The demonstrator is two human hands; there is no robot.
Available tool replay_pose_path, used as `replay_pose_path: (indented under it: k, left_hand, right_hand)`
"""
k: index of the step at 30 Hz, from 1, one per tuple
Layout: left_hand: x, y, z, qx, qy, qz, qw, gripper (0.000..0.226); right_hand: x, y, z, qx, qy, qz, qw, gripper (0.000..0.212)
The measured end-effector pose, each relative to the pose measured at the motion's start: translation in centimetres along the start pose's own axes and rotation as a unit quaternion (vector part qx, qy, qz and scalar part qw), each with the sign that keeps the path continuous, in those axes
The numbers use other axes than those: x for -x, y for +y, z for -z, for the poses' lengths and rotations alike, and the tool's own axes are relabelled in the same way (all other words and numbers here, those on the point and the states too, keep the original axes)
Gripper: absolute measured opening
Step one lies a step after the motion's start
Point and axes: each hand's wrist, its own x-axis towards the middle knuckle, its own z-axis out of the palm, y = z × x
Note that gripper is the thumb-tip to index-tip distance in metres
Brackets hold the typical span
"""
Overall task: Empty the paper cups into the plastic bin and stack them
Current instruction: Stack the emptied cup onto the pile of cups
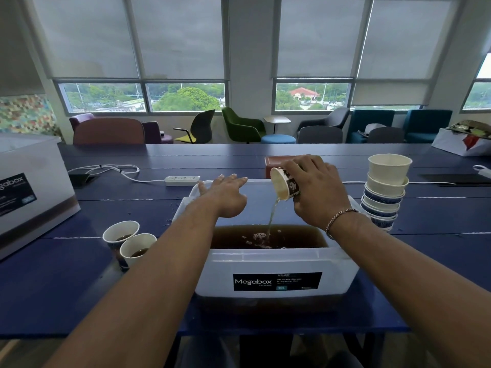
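Nearest, on the dark blue plank table, stands the translucent white plastic bin. Its front wall carries a black label reading "Megabox STORAGE", "PP Plastic Storage & Organizer Box" and "12L". The smaller print is too fine to read. The bin holds brown liquid with foam where a thin stream lands.

Near and to the left of the left fingers, two white paper cups with brown liquid stand upright, touching each other, just beside the bin's left wall, with bare tabletop around them.

The left hand reaches over the bin's far left corner, fingers straight and spread, holding nothing. I cannot tell whether it touches the rim.

The right hand, a silver chain bracelet on its wrist, has its fingers curled round a patterned paper cup. The cup is tipped mouth-left above the bin, and the stream falls from its lip.

To the right of those fingers, a leaning stack of empty white and blue-patterned paper cups stands just past the bin's right edge.

Beyond the left fingertips lies a white power strip, and behind the right fingers sits a reddish-brown box. Far left is a second, larger translucent storage box, its label cut to "gabox".

Past the table's far edge stand assorted lounge chairs under shaded windows.
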Motion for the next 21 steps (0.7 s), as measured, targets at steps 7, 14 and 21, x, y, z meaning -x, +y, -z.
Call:
replay_pose_path:
  k: [7,14,21]
  left_hand:
    - [-0.1,0.0,0.0,-0.001,-0.003,-0.001,1.000,0.057]
    - [-0.2,2.2,1.4,0.039,0.047,0.006,0.998,0.042]
    - [-0.7,11.8,4.6,0.462,0.000,-0.103,0.881,0.041]
  right_hand:
    - [-0.1,-0.3,0.1,0.022,0.007,0.039,0.999,0.079]
    - [0.1,0.3,1.1,-0.145,-0.112,-0.113,0.977,0.069]
    - [-0.7,4.4,5.5,-0.198,0.001,-0.185,0.963,0.072]
